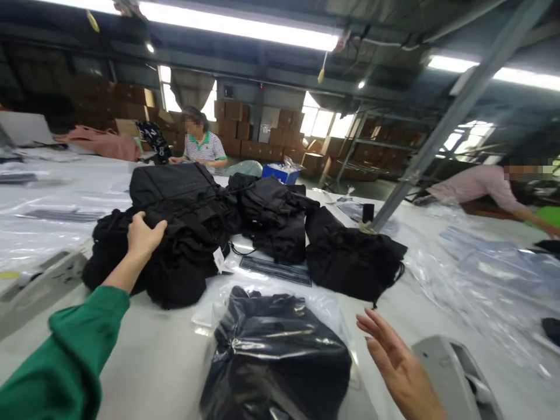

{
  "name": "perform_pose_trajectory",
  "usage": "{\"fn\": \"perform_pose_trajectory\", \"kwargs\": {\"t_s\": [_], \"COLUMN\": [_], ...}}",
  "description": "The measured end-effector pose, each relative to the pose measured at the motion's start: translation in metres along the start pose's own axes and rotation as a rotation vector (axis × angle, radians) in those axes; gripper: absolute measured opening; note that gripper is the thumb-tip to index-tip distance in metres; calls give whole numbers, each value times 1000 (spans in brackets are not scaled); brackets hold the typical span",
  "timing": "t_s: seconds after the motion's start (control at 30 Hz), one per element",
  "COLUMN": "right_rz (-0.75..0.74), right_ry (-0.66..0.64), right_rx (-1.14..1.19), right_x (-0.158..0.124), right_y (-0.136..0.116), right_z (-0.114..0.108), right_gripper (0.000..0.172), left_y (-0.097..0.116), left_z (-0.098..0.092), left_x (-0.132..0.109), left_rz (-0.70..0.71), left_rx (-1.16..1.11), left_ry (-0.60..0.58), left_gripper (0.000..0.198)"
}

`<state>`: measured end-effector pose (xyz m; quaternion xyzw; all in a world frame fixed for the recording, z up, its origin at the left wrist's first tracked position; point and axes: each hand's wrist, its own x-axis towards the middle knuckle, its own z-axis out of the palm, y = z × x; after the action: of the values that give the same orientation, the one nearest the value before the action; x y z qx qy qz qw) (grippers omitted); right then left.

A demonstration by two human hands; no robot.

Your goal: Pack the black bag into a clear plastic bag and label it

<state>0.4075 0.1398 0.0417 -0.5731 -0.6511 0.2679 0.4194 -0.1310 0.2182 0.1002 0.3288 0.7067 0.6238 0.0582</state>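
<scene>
My left hand (146, 234) is closed on a black garment (175, 224) in a bulky pile at the left; folds of cloth hide some fingertips. A white tag (219, 259) hangs from that pile. My right hand (396, 364) is open above the table at the lower right, fingers stretched out, touching nothing. Between my hands lies a folded dark garment in a clear plastic bag (280, 350). Behind it are flat clear bags (205, 309) and a dark striped strip (275, 270). More black garments (354, 256) with cords lie further back and to the right.
A grey device (455, 373) stands beside my right hand, another grey case (39, 291) at the left. A slanted metal post (406, 181) rises at the right. Loose plastic bags (481, 297) cover the right side. Two people work across the table, near a blue box (280, 174).
</scene>
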Motion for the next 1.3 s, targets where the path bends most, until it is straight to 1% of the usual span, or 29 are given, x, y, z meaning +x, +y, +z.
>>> {"fn": "perform_pose_trajectory", "kwargs": {"t_s": [0.03,0.07,0.1,0.13,0.2,0.23,0.27,0.3,0.33,0.37,0.4,0.43,0.53,0.63,0.7,0.73,0.8,0.87,0.9,0.93,0.97,1.03,1.07,1.1,1.13,1.17,1.23,1.27,1.3], "right_rz": [-18,-39,-61,-82,-127,-159,-195,-237,-287,-339,-390,-437,-525,-540,-547,-560,-603,-648,-665,-686,-716,-802,-845,-880,-903,-915,-938,-947,-955], "right_ry": [14,20,17,-1,-67,-112,-171,-240,-312,-384,-451,-506,-635,-712,-724,-724,-675,-544,-478,-439,-440,-543,-597,-622,-609,-554,-380,-315,-286], "right_rx": [-52,-97,-132,-152,-142,-116,-88,-65,-48,-41,-43,-57,-171,-312,-353,-364,-393,-421,-425,-426,-432,-485,-538,-598,-648,-678,-665,-638,-607], "right_x": [-17,-33,-46,-58,-75,-81,-86,-88,-90,-91,-91,-91,-87,-82,-80,-80,-86,-101,-112,-126,-141,-171,-183,-194,-201,-206,-209,-209,-210], "right_y": [3,3,0,-6,-20,-27,-34,-40,-43,-45,-44,-40,-17,13,28,32,34,28,22,16,10,3,3,6,11,18,30,34,36], "right_z": [-7,-12,-17,-21,-24,-22,-18,-12,-5,4,14,23,44,51,48,44,32,17,8,0,-7,-14,-14,-12,-9,-3,8,14,18], "right_gripper": [65,60,54,47,38,36,35,35,35,34,33,33,37,44,43,41,36,32,34,40,48,56,54,49,44,40,33,31,30], "left_y": [-1,0,2,7,18,23,28,31,33,32,28,22,-8,-42,-56,-58,-53,-36,-27,-18,-11,-5,-6,-11,-17,-25,-41,-49,-55], "left_z": [-6,-14,-23,-33,-55,-65,-72,-76,-77,-75,-71,-66,-55,-54,-55,-55,-52,-45,-40,-34,-28,-16,-10,-4,0,3,7,7,7], "left_x": [-24,-52,-83,-116,-178,-205,-227,-246,-259,-269,-276,-281,-293,-306,-313,-316,-319,-320,-320,-320,-320,-323,-325,-328,-331,-334,-337,-338,-338], "left_rz": [54,126,198,321,527,598,636,646,633,608,581,561,517,432,368,347,343,358,369,395,441,598,699,798,886,962,1079,1120,1151], "left_rx": [18,14,2,-41,-53,-53,-27,10,48,88,123,149,210,231,240,247,232,173,138,103,76,55,55,63,78,96,136,156,173], "left_ry": [-16,-71,-167,-322,-822,-1056,-1289,-1470,-1600,-1676,-1704,-1702,-1703,-1774,-1817,-1817,-1781,-1710,-1673,-1644,-1626,-1621,-1637,-1660,-1684,-1707,-1738,-1745,-1749], "left_gripper": [57,52,42,34,22,25,33,39,44,48,51,53,57,61,63,62,52,40,38,37,37,38,42,48,54,57,56,56,56]}}
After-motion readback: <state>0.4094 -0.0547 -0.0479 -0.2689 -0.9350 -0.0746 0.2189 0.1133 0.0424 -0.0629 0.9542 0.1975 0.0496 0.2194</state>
